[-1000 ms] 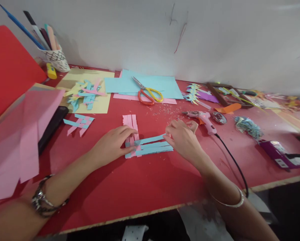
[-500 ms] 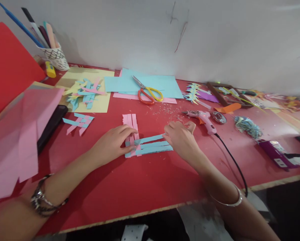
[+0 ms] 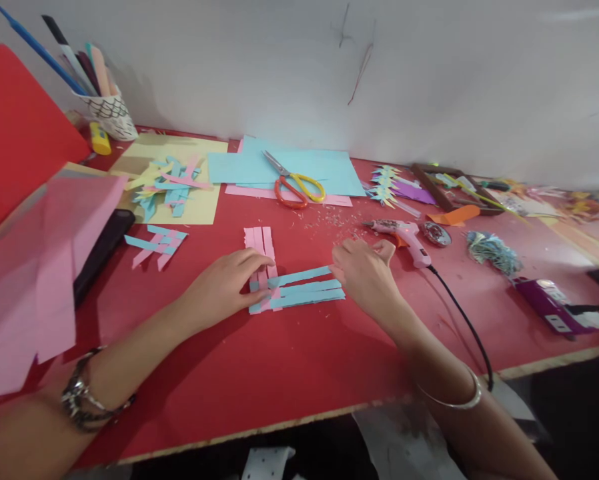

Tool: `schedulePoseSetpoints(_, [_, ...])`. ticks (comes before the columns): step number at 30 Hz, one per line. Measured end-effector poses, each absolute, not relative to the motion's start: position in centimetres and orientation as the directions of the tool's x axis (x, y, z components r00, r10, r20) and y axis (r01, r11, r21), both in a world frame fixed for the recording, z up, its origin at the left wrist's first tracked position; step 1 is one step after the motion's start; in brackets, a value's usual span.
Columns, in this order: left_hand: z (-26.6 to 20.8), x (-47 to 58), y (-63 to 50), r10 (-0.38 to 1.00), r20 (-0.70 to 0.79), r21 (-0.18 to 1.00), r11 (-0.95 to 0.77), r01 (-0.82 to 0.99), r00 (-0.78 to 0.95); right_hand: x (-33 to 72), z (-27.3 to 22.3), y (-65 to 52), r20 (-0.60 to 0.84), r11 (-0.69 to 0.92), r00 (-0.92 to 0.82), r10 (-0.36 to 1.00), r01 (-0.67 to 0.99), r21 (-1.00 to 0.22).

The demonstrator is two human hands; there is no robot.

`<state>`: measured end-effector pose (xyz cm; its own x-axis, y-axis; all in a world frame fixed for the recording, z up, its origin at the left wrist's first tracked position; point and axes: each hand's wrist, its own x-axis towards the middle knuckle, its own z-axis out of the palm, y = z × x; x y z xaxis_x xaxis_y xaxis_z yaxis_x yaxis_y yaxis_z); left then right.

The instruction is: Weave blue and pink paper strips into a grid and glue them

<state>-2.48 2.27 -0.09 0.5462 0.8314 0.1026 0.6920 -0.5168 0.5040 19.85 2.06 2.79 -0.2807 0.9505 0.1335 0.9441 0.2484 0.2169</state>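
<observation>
Pink paper strips (image 3: 258, 240) run away from me and cross light blue paper strips (image 3: 304, 291), which stretch to the right. They are woven together at a lower-left corner (image 3: 266, 303). My left hand (image 3: 224, 283) lies over the left side of this weave, thumb and forefinger apart and pressing on the strips. At the far end of the uppermost blue strip, my right hand (image 3: 362, 270) pinches its tip, bent fingers hiding the contact. That strip angles slightly away from the lower blue ones.
A pink glue gun (image 3: 404, 235) lies right of my right hand, its black cord (image 3: 464, 317) trailing to the table edge. Scissors (image 3: 294, 187) rest on blue sheets (image 3: 224, 167). A small woven piece (image 3: 162, 243) and pink sheets (image 3: 54, 267) are left. A purple power strip (image 3: 544, 307) sits right.
My right hand has shifted very slightly right and away from me at the end of the blue strip. The left hand stays in place on the weave.
</observation>
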Motion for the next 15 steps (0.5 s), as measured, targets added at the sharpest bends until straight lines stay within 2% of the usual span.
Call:
schedulePoseSetpoints(2, [0.0,-2.5,2.2,0.833,0.097,0.508,-0.511,0.693,0.544,19.9,3.1,2.0,0.139,0.238,-0.272,0.952,0.947,0.217])
schedulePoseSetpoints(4, [0.0,-2.5,2.1,0.835,0.093,0.517,-0.506,0.690,0.542,19.9,3.2,1.9,0.131,0.282,-0.301,0.945,0.948,0.148])
schedulePoseSetpoints(8, [0.0,-2.4,2.1,0.830,0.093,0.511,-0.514,0.689,0.550,19.3,2.8,1.6,0.058,0.506,-0.505,0.861,0.840,-0.194])
schedulePoseSetpoints(10, [0.0,-2.3,2.0,0.829,0.108,0.476,-0.528,0.704,0.549,19.0,2.5,1.5,0.016,0.551,-0.574,0.819,0.779,-0.299])
schedulePoseSetpoints(15, [0.1,-2.0,1.6,0.820,0.112,0.398,-0.555,0.731,0.561,18.7,2.2,1.3,-0.047,0.554,-0.601,0.798,0.762,-0.336])
